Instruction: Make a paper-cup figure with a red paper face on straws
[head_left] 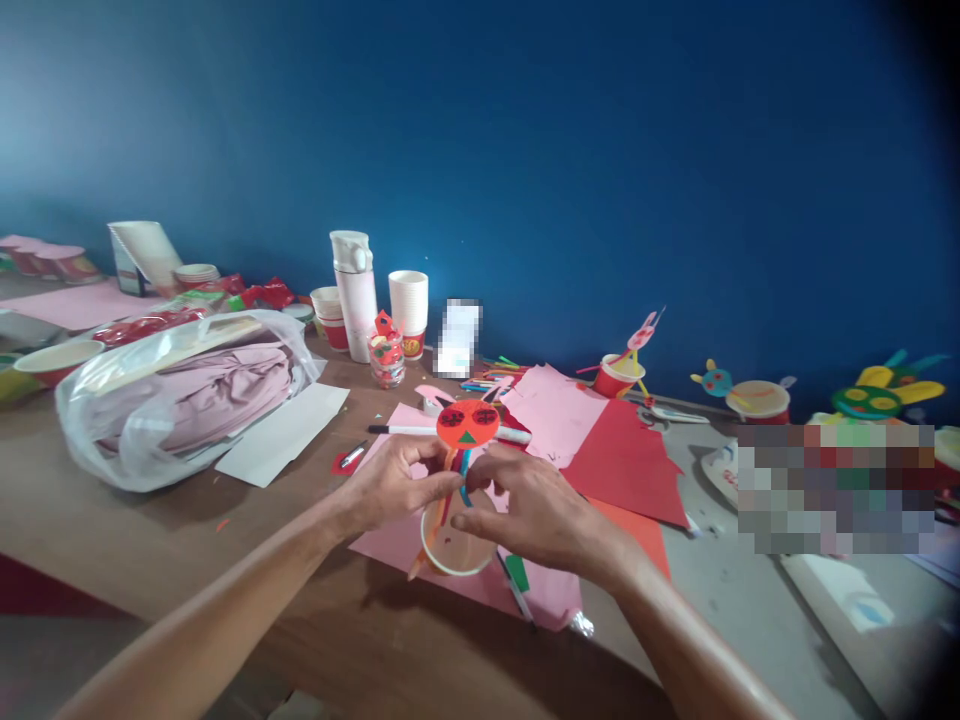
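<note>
- Both bare hands are working at a paper-cup figure on a brown counter (187,530); the forearms are running out of view at the bottom edge.
- The left hand (394,485) is pinching narrow paper strips between thumb and fingers, just under the figure's round orange face (468,415).
- The right hand (532,500) is curling its fingers beside a blue strip (464,495); whether it is gripping the strip, I cannot tell.
- The paper cup (454,572) is sitting below and between the hands, showing its open mouth; fingers are covering part of the rim, and the strips' lower ends are hard to follow.
- A pink sheet (390,538) is lying under the cup, partly hidden by cup and hands.
- Left of the left hand, a clear plastic bag (82,425) is wrapping folded pink cloth (217,395), its glare blurring the contents.
- Beyond the hands, a pale flask (356,305) is standing beside stacked cups (409,300); the lowest is bearing a red label with yellow markings too small to read.
- Near that stack, a pixelated patch (457,345) is masking an upright object.
- Well right of the right hand, a larger pixelated block (836,490) is hiding whatever lies behind it, below a green-faced figure (866,403).
</note>
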